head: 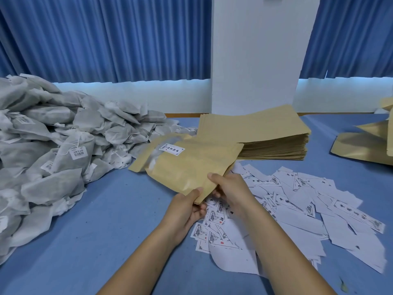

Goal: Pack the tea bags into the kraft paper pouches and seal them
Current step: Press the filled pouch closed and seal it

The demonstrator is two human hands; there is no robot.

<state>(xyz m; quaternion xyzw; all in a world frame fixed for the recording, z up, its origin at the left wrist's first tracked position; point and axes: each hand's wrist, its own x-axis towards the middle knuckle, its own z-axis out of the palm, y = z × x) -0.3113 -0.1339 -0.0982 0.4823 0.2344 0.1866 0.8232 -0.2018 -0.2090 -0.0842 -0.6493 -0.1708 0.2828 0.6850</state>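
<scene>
Hands meet at the near edge of a kraft pouch (191, 165), seen from above by someone standing at a blue table (106, 209). The left hand (187, 206) pinches the pouch's near corner, thumb on top and fingers curled beneath. The right hand (228, 188) grips the same edge just beside it, thumb over the paper and fingers tucked under. The pouch slants away from the person, its far end low by the table. It carries a white label (171, 149) beside a clear window, and something pale shows through that window, probably tea bags, though this is not certain.

To the left, a large heap of grey tea bags (63, 145) with strings and tags spreads along the table. Behind the pouch sits a thick stack of flat pouches (265, 135). Loose labels (308, 205) lie scattered under and to the right of the hands. More pouches (365, 145) lie at the far right edge.

The step looks like closing the mouth of this pouch. The seal could fail if a string or tag is caught in the opening, or if the fingers press only part of the strip. With the hands working right over the loose labels, one could be dragged along or creased. Squeezing too hard may crumple the paper.
</scene>
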